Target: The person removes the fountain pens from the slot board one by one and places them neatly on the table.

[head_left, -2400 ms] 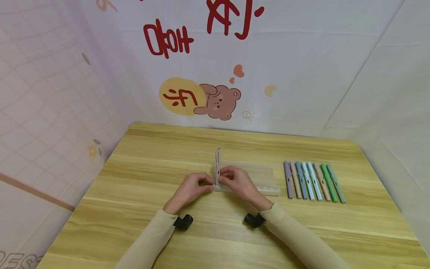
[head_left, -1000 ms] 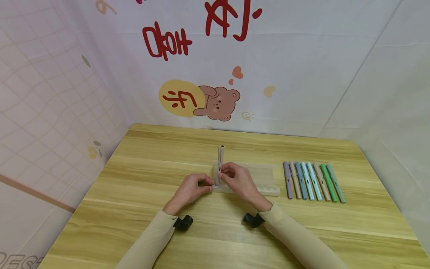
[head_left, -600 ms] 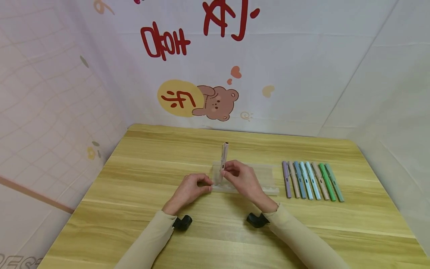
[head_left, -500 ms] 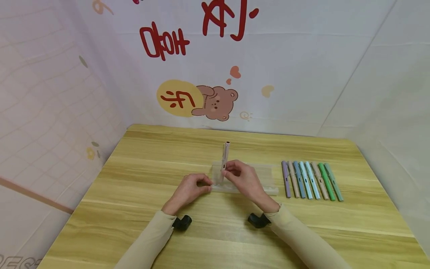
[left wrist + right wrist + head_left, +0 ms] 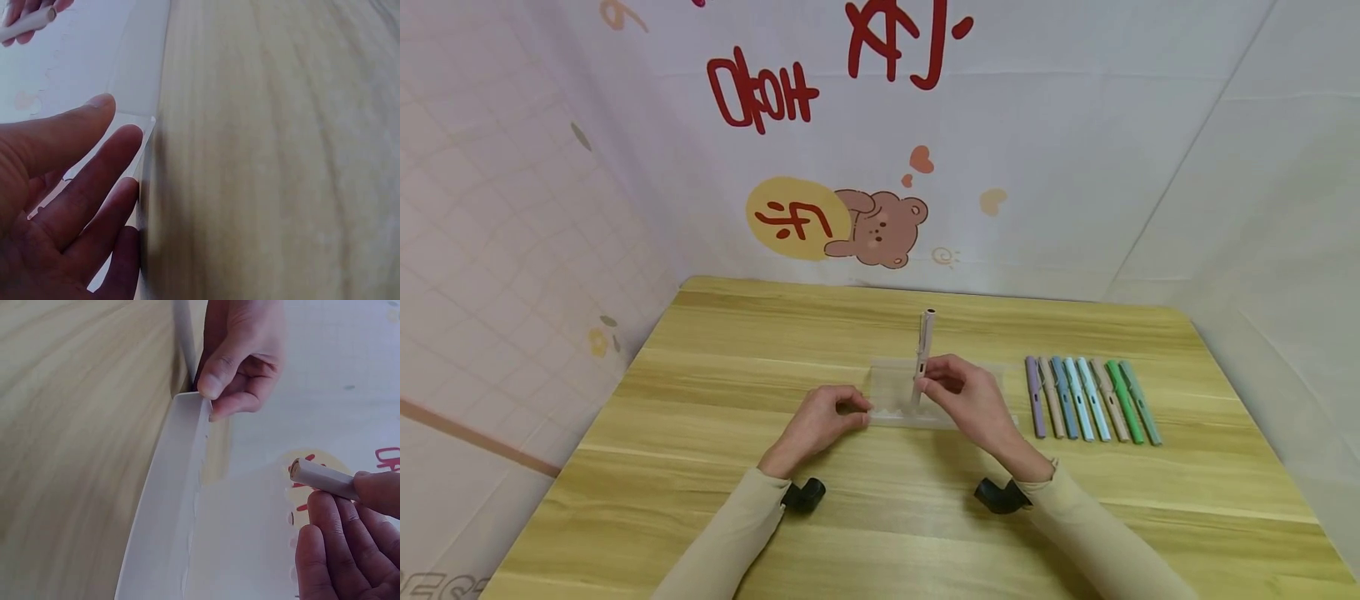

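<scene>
My right hand pinches a pale pinkish-grey capped pen between thumb and fingers. The pen stands nearly upright, clip side up, its lower end over a clear plastic pen stand. In the right wrist view the pen's end points at the row of scalloped notches on the stand. At the stand's left end, my left hand grips its corner; thumb and index finger meet there in the right wrist view. The left wrist view shows the thumb over the corner.
Several capped pens lie side by side to the right of the stand: a purple pen, blue ones, a bright green pen and others. The wooden table meets a printed cloth wall at the back.
My right hand has lifted the pale pen and carried it to the right along the stand, away from its left end. My left hand has stayed on the corner.
</scene>
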`<move>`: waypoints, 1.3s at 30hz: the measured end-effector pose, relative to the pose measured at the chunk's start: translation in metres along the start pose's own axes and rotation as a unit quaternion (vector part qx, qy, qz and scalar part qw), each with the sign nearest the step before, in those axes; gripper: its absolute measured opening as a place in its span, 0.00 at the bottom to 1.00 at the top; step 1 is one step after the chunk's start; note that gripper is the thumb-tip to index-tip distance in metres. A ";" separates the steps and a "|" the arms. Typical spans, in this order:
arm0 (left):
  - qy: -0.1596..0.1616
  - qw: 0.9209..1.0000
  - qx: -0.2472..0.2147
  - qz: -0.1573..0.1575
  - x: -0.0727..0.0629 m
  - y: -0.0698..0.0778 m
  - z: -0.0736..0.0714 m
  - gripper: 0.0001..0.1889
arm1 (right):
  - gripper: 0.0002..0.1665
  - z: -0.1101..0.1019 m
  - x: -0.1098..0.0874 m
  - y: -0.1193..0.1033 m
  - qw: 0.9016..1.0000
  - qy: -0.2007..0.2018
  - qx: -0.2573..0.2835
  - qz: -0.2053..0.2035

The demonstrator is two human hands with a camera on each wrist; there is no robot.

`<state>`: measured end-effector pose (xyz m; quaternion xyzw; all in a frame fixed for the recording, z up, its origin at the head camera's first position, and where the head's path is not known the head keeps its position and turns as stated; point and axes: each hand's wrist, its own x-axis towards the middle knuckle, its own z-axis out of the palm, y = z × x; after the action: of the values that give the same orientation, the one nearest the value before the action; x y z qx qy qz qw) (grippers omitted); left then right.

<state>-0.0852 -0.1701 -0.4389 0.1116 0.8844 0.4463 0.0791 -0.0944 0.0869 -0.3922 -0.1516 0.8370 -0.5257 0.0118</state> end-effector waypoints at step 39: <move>-0.010 1.000 0.008 0.026 -0.002 0.000 -0.001 0.06 | 0.18 -0.114 -0.063 0.032 0.992 0.091 -0.084 0.041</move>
<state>-0.0837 -0.1713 -0.4380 0.1393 0.8839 0.4399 0.0753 -0.0623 0.2159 -0.3782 -0.0695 0.8810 -0.4646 -0.0558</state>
